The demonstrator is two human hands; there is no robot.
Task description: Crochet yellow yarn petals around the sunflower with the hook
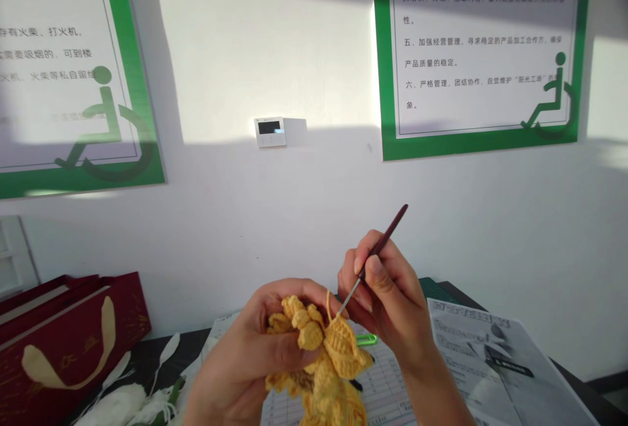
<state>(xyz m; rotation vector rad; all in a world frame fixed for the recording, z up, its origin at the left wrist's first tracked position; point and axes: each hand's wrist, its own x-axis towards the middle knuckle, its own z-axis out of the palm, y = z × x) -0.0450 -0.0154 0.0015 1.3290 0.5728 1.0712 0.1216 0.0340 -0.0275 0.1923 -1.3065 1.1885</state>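
My left hand (260,341) is closed around a yellow crochet piece (338,373) with thick, petal-like ruffles. Between the fingers of my right hand (387,295) is a crochet hook (387,236) with a dark red handle and a thin metal shaft. The hook slants down to the left, and its tip meets the top edge of the yellow piece. A strand of yellow yarn (328,301) rises beside the tip toward my left fingers. A bright green clip-like thing (366,339) shows just behind the piece; whether it is attached cannot be made out.
Dark red gift bags (93,341) with a cream ribbon handle stand at the left. White yarn (118,406) lies near them. Printed papers (520,373) cover part of the dark table. Behind is a white wall with green-framed posters (471,149) and a small panel (269,141).
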